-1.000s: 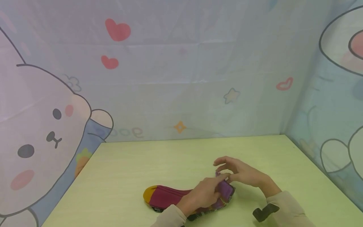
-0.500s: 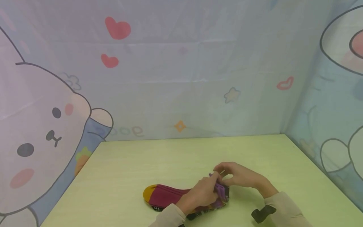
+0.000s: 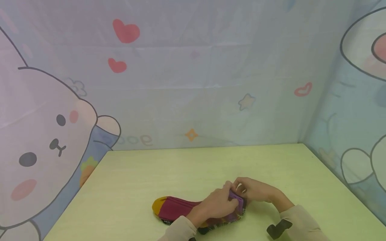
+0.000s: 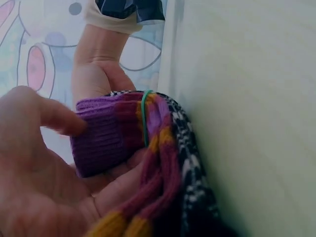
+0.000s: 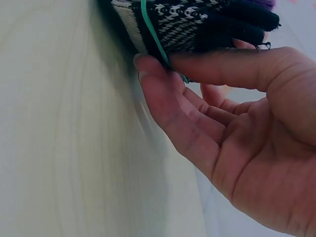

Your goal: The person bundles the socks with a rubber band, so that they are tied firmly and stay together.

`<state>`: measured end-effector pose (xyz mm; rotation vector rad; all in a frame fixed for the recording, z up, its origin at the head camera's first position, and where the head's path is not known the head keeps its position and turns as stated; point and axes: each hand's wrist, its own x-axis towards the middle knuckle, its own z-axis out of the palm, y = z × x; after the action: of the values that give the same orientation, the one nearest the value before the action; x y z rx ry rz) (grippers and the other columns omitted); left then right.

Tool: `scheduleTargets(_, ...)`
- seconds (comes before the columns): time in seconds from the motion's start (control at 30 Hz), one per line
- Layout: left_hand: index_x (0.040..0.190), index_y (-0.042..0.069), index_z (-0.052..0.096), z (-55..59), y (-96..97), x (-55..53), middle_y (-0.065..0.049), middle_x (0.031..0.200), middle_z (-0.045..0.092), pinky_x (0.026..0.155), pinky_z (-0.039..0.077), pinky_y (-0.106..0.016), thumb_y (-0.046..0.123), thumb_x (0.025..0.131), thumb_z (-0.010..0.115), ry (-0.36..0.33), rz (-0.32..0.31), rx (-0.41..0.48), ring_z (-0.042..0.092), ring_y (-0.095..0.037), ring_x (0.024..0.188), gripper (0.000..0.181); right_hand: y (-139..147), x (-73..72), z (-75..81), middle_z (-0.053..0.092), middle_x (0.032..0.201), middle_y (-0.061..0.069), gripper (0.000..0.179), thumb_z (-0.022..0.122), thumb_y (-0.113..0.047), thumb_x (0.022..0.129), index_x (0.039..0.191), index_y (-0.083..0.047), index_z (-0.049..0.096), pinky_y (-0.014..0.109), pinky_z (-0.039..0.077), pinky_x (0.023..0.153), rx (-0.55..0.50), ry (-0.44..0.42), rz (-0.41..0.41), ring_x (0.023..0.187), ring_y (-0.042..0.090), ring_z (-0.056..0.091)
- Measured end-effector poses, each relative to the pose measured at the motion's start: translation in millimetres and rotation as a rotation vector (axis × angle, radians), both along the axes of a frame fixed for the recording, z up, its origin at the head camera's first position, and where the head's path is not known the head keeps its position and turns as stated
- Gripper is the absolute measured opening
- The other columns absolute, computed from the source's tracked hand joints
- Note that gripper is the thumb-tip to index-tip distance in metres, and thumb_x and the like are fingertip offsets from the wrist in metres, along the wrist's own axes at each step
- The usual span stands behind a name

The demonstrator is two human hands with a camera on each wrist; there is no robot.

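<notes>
A pair of socks lies stacked at the front of the table: a maroon sock (image 3: 176,208) with a yellow toe and purple cuff (image 4: 101,136), over a black-and-white patterned sock (image 5: 180,24). Around both near the cuffs runs a thin green elastic band (image 4: 144,118). My left hand (image 3: 214,203) holds the cuff end, thumb against the purple ribbing and fingers beneath. Beyond the cuffs, my right hand (image 3: 256,190) pinches the green band at the patterned sock's edge between thumb and fingers. In the head view, my left hand covers the socks' middle.
The pale yellow table (image 3: 144,174) extends around the socks. A cartoon-printed cloth (image 3: 181,83) hangs behind it and at the sides. A dark strap piece (image 3: 278,229) sits at the right sleeve (image 3: 301,222).
My right hand has come lower and closer to the socks, its fingers drawing together at the cuff edge. The cuff end has shifted slightly while my left hand stays nearly in place.
</notes>
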<state>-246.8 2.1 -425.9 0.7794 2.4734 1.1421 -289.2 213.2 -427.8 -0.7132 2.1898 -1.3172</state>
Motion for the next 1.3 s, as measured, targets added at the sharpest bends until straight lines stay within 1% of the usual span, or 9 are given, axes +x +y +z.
scheduleTargets(0.17, 0.107, 0.015, 0.047, -0.1, 2.9, 1.3, 0.004, 0.071, 0.055, 0.045, 0.04, -0.024, 0.061, 0.101, 0.039, 0.006, 0.036, 0.043, 0.042, -0.008, 0.047, 0.047, 1, 1.1, 0.4, 0.065, 0.113, 0.017, 0.018, 0.058, -0.004, 0.099, 0.115, 0.001, 0.051, 0.043, 0.058, 0.072, -0.005, 0.024, 0.004, 0.098, 0.031, 0.065)
scheduleTargets(0.27, 0.099, 0.017, 0.048, -3.1, 5.5, 2.4, 0.005, 0.066, 0.05, 0.043, 0.034, -0.023, 0.065, 0.1, 0.037, 0.035, 0.063, 0.04, 0.034, -0.007, 0.045, 0.05, 0, 1.6, -0.4, 0.065, 0.106, 0.015, 0.019, 0.061, -0.006, 0.098, 0.111, 0.002, 0.05, 0.043, 0.057, 0.071, -0.01, 0.013, -0.004, 0.092, 0.029, 0.066)
scheduleTargets(0.4, 0.097, 0.017, 0.047, -5.6, 5.3, 1.8, 0.006, 0.062, 0.044, 0.042, 0.029, -0.022, 0.051, 0.1, 0.054, 0.071, 0.061, 0.018, 0.031, -0.007, 0.044, 0.034, -3, 1.9, -1.0, 0.063, 0.1, 0.014, 0.012, 0.062, 0.007, 0.09, 0.099, 0.004, 0.054, 0.043, 0.058, 0.07, -0.005, -0.008, -0.016, 0.085, 0.028, 0.067)
scheduleTargets(0.57, 0.099, 0.019, 0.045, -4.9, 1.3, -1.8, 0.004, 0.069, 0.049, 0.048, 0.033, -0.023, 0.026, 0.092, 0.067, 0.095, 0.03, -0.019, 0.041, -0.008, 0.053, 0.024, -1, 0.2, -0.1, 0.068, 0.098, 0.013, 0.011, 0.064, 0.007, 0.085, 0.093, 0.002, 0.07, 0.043, 0.059, 0.071, 0.006, 0.021, -0.037, 0.083, 0.029, 0.068)
scheduleTargets(0.63, 0.101, 0.019, 0.045, -4.3, -0.1, -2.5, 0.002, 0.072, 0.051, 0.05, 0.036, -0.024, 0.023, 0.089, 0.069, 0.084, 0.031, -0.03, 0.045, -0.009, 0.056, 0.027, 1, -0.5, 0.7, 0.071, 0.103, 0.014, 0.018, 0.064, 0.006, 0.084, 0.097, -0.001, 0.075, 0.044, 0.058, 0.072, 0.017, 0.051, -0.054, 0.089, 0.028, 0.068)
scheduleTargets(0.73, 0.104, 0.02, 0.044, -2.1, -1.4, -2.0, 0.001, 0.073, 0.053, 0.05, 0.037, -0.024, 0.02, 0.086, 0.07, 0.057, 0.032, -0.035, 0.047, -0.01, 0.058, 0.031, 2, -2.0, 0.7, 0.071, 0.109, 0.015, 0.027, 0.061, 0.006, 0.081, 0.101, 0.0, 0.078, 0.039, 0.057, 0.068, 0.029, 0.105, -0.062, 0.085, 0.024, 0.065)
scheduleTargets(0.87, 0.106, 0.021, 0.044, 1.0, -1.3, -0.7, 0.001, 0.07, 0.05, 0.049, 0.034, -0.024, 0.018, 0.084, 0.07, 0.037, 0.022, -0.028, 0.045, -0.01, 0.056, 0.034, -1, -4.7, -2.9, 0.071, 0.096, 0.009, 0.03, 0.057, 0.009, 0.077, 0.093, -0.003, 0.079, 0.027, 0.047, 0.056, 0.054, 0.168, -0.05, 0.062, 0.013, 0.052)
scheduleTargets(1.0, 0.106, 0.022, 0.043, 1.8, -1.4, -0.7, 0.001, 0.07, 0.05, 0.049, 0.034, -0.024, 0.015, 0.083, 0.07, 0.046, 0.009, -0.002, 0.045, -0.01, 0.055, 0.036, -4, -4.8, -5.0, 0.069, 0.085, 0.003, 0.035, 0.055, 0.013, 0.074, 0.088, -0.009, 0.077, 0.023, 0.038, 0.051, 0.093, 0.176, -0.037, 0.053, 0.009, 0.041)
scheduleTargets(1.3, 0.11, 0.018, 0.04, -0.3, -5.2, -4.8, 0.0, 0.076, 0.055, 0.05, 0.038, -0.024, 0.01, 0.085, 0.065, 0.031, 0.019, 0.105, 0.048, -0.01, 0.055, 0.036, 2, 3.1, 6.6, 0.073, 0.086, 0.005, 0.039, 0.058, 0.013, 0.068, 0.095, -0.008, 0.079, 0.025, 0.047, 0.055, 0.215, 0.145, 0.116, 0.059, 0.012, 0.052)
